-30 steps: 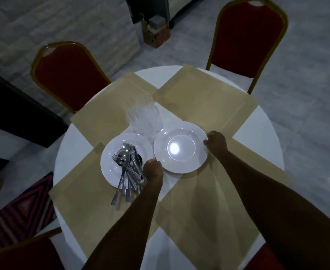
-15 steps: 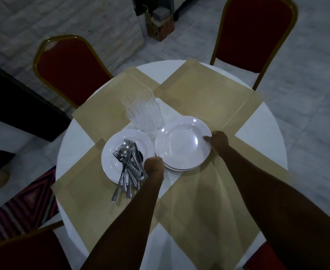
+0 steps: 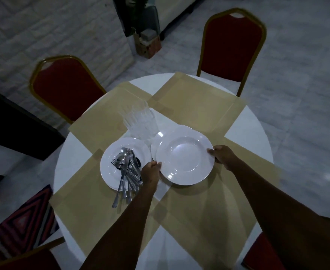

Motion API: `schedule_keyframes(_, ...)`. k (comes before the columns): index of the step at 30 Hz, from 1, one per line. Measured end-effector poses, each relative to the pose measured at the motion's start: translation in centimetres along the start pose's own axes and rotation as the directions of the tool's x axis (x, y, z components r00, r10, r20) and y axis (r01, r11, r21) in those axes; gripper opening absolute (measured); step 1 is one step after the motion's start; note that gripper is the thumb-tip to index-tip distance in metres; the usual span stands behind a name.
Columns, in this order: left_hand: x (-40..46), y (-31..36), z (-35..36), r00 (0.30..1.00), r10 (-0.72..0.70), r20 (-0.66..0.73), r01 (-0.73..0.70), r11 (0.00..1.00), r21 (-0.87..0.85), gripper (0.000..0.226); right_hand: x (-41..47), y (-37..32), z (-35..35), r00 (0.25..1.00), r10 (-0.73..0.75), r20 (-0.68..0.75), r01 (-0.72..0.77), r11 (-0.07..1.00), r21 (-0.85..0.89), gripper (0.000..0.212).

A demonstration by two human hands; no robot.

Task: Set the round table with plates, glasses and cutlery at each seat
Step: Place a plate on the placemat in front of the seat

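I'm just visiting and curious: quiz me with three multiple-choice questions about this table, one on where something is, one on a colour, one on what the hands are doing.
1. Where does the cutlery lie?
A. on the left plate
B. on the floor
C. inside the glasses

2. What colour are the chair backs?
A. blue
B. red
C. green

3. What is happening to the top plate on the right?
A. it lies untouched
B. one hand alone pushes it
C. both hands hold it by its rim

Answers:
1 A, the forks and spoons are heaped on that plate, handles sticking over its near edge.
2 B, the padding is red inside gold frames.
3 C, the left hand and the right hand each have a grip on opposite edges, with another plate showing beneath.
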State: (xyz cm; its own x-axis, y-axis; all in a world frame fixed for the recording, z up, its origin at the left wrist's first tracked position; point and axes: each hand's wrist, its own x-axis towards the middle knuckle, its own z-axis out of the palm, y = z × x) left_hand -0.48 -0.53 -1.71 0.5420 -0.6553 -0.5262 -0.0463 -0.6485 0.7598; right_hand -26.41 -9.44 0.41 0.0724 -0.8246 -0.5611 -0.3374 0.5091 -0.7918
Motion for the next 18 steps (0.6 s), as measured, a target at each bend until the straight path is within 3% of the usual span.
schedule_keyframes(5, -1.6, -1.2, -1.3, 0.977, -0.024, 0.212, 0.026, 1.0, -0.003, 0.025, -3.9, 3.4, -1.3, 1.0, 0.023, -0.016, -0.022, 0.999, 0.029, 0.027)
schedule_keyframes(9, -4.4, -2.5, -2.1, 0.918, -0.044, 0.395, 0.036, 0.999, 0.027, 0.025, -7.9, 7.9, -2.4, 0.997, 0.07, -0.022, -0.068, 0.995, 0.078, 0.022)
schedule_keyframes(18, -7.7, -6.3, -2.3, 0.842, -0.124, 0.525, 0.056, 0.988, 0.145, 0.019, -14.8, 15.1, -2.2, 0.981, 0.174, -0.091, -0.168, 0.983, 0.072, 0.026)
